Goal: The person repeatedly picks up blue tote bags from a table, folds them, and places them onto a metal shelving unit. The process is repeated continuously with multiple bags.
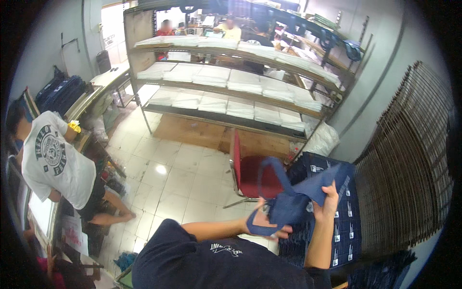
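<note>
A navy blue fabric bag [293,206] with a loop handle hangs in the air between my two hands, partly smeared by motion. My left hand [265,222] is closed on its lower left part, near a loop of strap, with some fingers behind the cloth. On the other side, my right hand [328,201] grips the bag's right edge, thumb up. Just beyond and below my right hand lie piled navy bags [342,226] with small white prints, reaching down under the held one.
A red chair [257,178] stands ahead of the bag. Tall metal drying racks [409,159] line the right wall. Shelves bearing white stacks [207,74] stand across the room. A co-worker in a white shirt [57,154] leans over a bench at left; other people are behind the shelves.
</note>
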The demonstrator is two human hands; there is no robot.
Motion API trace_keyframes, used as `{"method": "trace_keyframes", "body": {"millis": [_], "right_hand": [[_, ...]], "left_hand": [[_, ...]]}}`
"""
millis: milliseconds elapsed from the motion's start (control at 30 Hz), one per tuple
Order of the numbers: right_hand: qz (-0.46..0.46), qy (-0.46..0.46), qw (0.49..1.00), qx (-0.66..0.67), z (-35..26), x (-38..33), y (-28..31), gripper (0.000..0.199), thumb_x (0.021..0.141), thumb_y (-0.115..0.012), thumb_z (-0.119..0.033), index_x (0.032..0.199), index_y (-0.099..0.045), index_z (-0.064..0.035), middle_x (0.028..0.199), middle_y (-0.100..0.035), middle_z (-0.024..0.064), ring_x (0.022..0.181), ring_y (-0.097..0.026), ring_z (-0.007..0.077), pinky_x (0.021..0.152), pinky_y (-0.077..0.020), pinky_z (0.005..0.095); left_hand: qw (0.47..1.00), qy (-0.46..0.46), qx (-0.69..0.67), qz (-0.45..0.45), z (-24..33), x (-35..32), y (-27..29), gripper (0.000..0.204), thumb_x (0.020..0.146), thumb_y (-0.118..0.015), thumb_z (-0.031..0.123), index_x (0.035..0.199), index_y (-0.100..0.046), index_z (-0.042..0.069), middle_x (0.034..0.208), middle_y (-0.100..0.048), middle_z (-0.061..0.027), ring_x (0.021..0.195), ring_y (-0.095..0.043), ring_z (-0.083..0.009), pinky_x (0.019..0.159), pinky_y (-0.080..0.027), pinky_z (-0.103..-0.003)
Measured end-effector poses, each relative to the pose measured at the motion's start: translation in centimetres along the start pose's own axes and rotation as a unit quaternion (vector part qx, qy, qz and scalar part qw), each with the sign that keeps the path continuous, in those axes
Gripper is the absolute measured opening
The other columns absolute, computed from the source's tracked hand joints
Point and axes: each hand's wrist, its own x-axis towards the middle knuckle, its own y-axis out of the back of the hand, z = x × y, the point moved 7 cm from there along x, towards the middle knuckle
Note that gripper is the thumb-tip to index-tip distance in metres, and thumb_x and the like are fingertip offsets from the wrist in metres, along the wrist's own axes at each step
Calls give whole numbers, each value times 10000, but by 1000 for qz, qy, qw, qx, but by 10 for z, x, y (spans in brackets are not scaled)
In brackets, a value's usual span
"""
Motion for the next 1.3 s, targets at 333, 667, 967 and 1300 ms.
{"method": "trace_keyframes", "body": {"millis": [333,667,967,1300], "right_hand": [[-267,-105,953,-99,101,90,-195,761,618,-477,-32,1364,-329,-36,1199,-509,117,1056,-529,238,893,-453,332],[-261,-232,873,-341,270,238,-220,488,741,-451,-33,1227,-484,-51,932,-588,49,657,-579,130,504,-500,291],[-362,104,898,-226,102,342,-391,489,801,-512,2,1288,-467,-2,1152,-572,102,698,-594,92,454,-443,159],[-251,381,859,-233,-80,490,-544,388,866,-582,-131,1244,-538,-60,1100,-532,45,685,-410,30,569,-378,152]], "left_hand": [[764,-483,194,383,209,-223,-81,375,873,-541,218,1204,-531,42,1098,-599,-104,948,-590,-193,834,-494,-355],[555,-456,309,623,322,-320,-40,645,729,-555,-42,1344,-413,93,972,-600,-12,731,-552,-41,539,-457,-163],[418,-505,587,475,476,-248,-279,704,711,-545,-35,1383,-341,18,966,-572,-63,685,-530,-93,532,-441,-217],[-29,-476,837,270,692,-184,-499,91,710,-573,9,776,-636,15,769,-591,-49,713,-548,-138,612,-442,-259]]}}
